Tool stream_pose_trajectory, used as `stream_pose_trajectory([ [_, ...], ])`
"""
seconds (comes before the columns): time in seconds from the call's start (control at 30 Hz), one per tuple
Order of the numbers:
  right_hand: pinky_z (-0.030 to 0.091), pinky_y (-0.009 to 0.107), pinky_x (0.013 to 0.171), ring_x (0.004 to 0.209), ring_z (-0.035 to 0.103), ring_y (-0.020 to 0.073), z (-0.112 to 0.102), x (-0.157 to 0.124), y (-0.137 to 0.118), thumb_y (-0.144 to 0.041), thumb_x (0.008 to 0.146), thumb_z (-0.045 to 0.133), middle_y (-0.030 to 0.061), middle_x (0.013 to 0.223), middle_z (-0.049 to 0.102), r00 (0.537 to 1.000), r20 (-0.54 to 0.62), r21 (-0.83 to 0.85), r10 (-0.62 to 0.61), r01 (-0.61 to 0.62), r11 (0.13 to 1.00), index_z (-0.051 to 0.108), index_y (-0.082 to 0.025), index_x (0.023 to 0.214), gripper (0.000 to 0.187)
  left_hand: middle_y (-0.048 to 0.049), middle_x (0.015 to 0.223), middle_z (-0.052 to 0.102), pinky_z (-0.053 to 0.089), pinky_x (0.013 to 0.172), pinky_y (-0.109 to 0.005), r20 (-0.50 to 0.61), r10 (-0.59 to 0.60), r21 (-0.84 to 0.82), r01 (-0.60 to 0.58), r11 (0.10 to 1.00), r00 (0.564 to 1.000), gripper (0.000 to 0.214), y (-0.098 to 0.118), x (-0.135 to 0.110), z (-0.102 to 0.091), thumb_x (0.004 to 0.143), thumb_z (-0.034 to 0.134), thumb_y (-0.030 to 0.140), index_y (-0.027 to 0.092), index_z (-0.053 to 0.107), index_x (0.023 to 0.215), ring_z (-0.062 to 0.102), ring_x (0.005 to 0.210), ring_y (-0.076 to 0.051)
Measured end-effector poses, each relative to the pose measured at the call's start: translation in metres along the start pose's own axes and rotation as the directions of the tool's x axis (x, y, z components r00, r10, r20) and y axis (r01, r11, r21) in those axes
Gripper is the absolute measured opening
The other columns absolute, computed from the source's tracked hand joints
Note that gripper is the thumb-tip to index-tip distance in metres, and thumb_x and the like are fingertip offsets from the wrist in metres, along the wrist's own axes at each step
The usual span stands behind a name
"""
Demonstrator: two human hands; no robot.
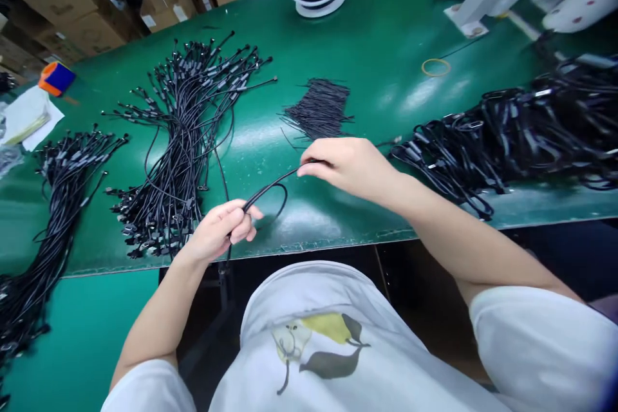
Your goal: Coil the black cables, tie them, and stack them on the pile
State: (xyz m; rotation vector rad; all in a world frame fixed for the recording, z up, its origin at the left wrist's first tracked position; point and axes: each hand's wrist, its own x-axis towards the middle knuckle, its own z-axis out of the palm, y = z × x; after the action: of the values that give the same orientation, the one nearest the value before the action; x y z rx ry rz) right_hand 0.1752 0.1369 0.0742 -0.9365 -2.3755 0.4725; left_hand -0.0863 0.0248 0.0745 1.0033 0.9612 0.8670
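A thin black cable [270, 185] runs between my two hands above the front edge of the green table. My left hand [226, 225] is closed around it, and a loop of the cable hangs beside those fingers. Thumb and fingers of my right hand [345, 167] pinch the cable's other stretch; an end with a small connector sticks out past that hand. Just behind my right hand lies a pile of short black twist ties [321, 108]. Left of my left hand spreads a big bundle of straight black cables [186, 135] with connectors at both ends.
Coiled, tied cables [512, 135] are heaped at the right. Another cable bundle [67, 199] hangs over the table's left edge. A white fan [321, 9], a rubber band [436, 67], a metal stand [476, 13] and an orange-blue tape roll [56, 78] sit farther back. Cardboard boxes [91, 32] stand beyond.
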Motion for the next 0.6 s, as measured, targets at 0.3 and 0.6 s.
stream_pose_trajectory([
  [0.3,0.050,0.033,0.077,0.084,0.067,0.0195,0.017,-0.046,0.044,-0.042,0.090,0.052,0.0043,0.097,0.073,0.974,0.133,0.205,0.186,-0.210,0.956,0.069,-0.022,0.105,0.030,0.0122,0.044,0.011,0.029,0.037,-0.010,-0.353,0.026,-0.442,-0.191,0.876,0.935,0.025,0.017,-0.004,-0.027,0.096,0.053,0.032,0.013,0.069,0.092,0.011,0.031,-0.002],
  [0.6,0.050,0.032,0.078,0.081,0.066,0.0189,0.011,-0.046,0.034,-0.034,0.093,0.049,0.0049,0.091,0.072,0.971,-0.015,0.137,0.237,-0.233,0.963,0.070,-0.022,0.105,0.027,0.0105,0.049,0.028,0.038,0.045,-0.010,-0.316,0.020,-0.446,-0.167,0.880,0.948,0.021,0.014,0.001,-0.030,0.083,0.066,0.021,0.007,0.070,0.099,0.029,0.039,-0.002],
])
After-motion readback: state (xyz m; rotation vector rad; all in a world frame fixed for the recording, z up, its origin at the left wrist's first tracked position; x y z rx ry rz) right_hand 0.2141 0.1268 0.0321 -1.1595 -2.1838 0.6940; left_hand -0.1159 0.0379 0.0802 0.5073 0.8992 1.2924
